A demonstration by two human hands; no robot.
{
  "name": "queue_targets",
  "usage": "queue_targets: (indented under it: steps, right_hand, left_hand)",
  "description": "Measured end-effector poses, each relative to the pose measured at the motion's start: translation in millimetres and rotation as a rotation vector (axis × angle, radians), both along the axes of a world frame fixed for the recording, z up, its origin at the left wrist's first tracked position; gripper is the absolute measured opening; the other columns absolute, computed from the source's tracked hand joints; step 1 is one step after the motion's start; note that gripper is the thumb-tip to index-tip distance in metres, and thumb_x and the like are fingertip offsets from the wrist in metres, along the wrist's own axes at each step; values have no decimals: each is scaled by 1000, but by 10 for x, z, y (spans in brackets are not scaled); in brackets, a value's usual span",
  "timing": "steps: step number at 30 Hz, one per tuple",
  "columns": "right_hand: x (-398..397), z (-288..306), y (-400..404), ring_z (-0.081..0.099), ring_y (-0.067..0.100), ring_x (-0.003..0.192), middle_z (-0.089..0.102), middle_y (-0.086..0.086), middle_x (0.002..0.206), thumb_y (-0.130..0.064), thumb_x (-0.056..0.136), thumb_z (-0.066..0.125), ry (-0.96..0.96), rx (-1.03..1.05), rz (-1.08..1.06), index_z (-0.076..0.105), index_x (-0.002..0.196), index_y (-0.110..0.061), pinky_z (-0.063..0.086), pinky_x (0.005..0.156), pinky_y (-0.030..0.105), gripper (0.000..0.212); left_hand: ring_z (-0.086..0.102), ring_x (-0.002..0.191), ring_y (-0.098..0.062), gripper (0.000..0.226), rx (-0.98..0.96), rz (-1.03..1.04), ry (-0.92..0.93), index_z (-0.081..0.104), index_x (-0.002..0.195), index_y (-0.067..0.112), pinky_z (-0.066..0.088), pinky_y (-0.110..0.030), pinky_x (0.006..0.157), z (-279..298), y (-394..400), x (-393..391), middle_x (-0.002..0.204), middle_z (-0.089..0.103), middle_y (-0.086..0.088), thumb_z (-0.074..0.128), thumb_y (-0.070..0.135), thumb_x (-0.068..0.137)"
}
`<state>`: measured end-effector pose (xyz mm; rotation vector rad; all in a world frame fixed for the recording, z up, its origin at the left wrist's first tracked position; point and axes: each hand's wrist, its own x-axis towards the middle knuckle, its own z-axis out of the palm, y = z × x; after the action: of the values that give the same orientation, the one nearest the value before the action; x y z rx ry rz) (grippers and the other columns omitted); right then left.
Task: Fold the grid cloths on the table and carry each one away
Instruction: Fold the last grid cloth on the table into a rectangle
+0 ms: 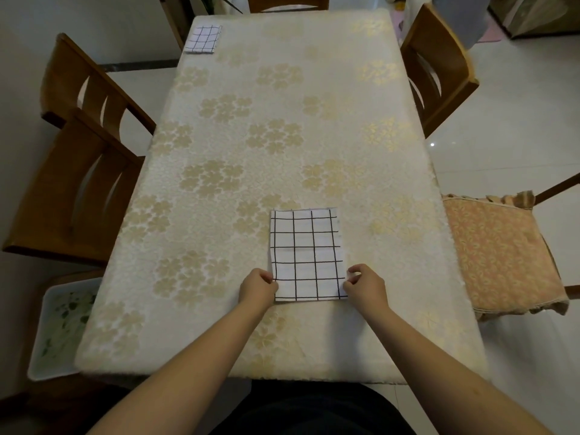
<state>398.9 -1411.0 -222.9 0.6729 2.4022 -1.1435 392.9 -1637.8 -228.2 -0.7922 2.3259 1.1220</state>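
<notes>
A white cloth with a black grid [306,254] lies flat as a folded rectangle on the table [219,189], near the front edge. My left hand [258,287] pinches its near left corner. At the near right corner my right hand [365,285] pinches the cloth's edge with curled fingers. A second grid cloth [202,39], folded small, rests at the far left corner of the table.
Wooden chairs [81,171] stand along the left side and another chair [439,67] at the far right. A chair with an orange cushion [502,255] sits at the right. A white tray [59,328] lies low at the left, beside the table.
</notes>
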Motion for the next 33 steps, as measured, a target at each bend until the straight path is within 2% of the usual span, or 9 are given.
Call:
queue_targets:
  steps: [7, 10, 13, 18, 22, 25, 27, 30, 33]
  right_hand:
    - [256, -62, -175, 64, 10, 67, 68, -3, 72, -14, 81, 66, -83, -36, 125, 64, 100, -15, 42, 54, 19, 20]
    - [320, -68, -258, 67, 13, 65, 70, -4, 69, -33, 89, 63, -104, -21, 145, 64, 93, -19, 54, 62, 27, 14]
    - [350, -52, -294, 65, 15, 70, 70, -3, 76, -48, 95, 50, -109, 60, 147, 64, 91, -21, 54, 65, 30, 31]
    - [314, 32, -325, 58, 9, 68, 62, -7, 80, -46, 97, 48, -34, 113, 136, 63, 100, -21, 39, 53, 25, 29]
    - [254, 98, -487, 57, 9, 65, 60, -8, 77, -41, 98, 49, 60, 126, 148, 61, 101, -24, 42, 53, 25, 21]
    - [222, 99, -694, 58, 8, 68, 61, -10, 77, -35, 98, 51, 123, 108, 187, 61, 102, -25, 49, 59, 28, 15]
    - [197, 69, -833, 58, 6, 76, 63, -9, 86, -32, 97, 53, 169, 108, 231, 63, 109, -24, 50, 67, 26, 18]
    - [135, -20, -985, 57, 11, 104, 64, -4, 115, -31, 97, 52, 270, 155, 292, 58, 128, -21, 48, 90, 30, 34]
    - [45, -96, -1101, 45, 16, 129, 53, -1, 140, -30, 99, 47, 314, 208, 367, 46, 142, -18, 33, 110, 32, 44]
  left_hand:
    - [64, 84, -18, 29, 140, -66, 100, 54, 116, 22, 48, -23, 63, -6, -336, -19, 95, 66, -1, 66, 15, 90]
    - [63, 90, -18, 33, 75, -188, 98, 59, 120, 16, 49, -25, 72, -46, -569, -108, 97, 66, 0, 68, 15, 88]
    - [63, 91, -19, 31, -17, -339, 91, 62, 119, 14, 48, -25, 75, -28, -789, -254, 99, 64, -1, 68, 13, 89]
    - [61, 98, -18, 29, -212, -703, 77, 64, 121, 20, 48, -27, 84, 52, -1077, -558, 113, 65, -4, 62, 12, 93]
    - [61, 111, -21, 27, -251, -854, 100, 66, 120, 21, 49, -34, 94, 110, -1126, -789, 124, 65, -3, 53, 12, 98]
    - [60, 110, -20, 25, -186, -752, 181, 66, 118, 20, 48, -30, 90, 133, -1103, -976, 122, 65, -1, 50, 16, 100]
    - [61, 99, -18, 19, -84, -585, 221, 65, 114, 23, 47, -26, 77, 129, -1093, -1084, 108, 65, 1, 54, 21, 98]
    - [60, 85, -14, 15, 2, -406, 220, 63, 110, 23, 43, -21, 61, 72, -1087, -1160, 95, 64, 2, 58, 25, 96]
    - [59, 85, -13, 11, 8, -308, 239, 65, 105, 22, 42, -19, 59, -45, -1131, -1109, 95, 64, 3, 60, 22, 95]
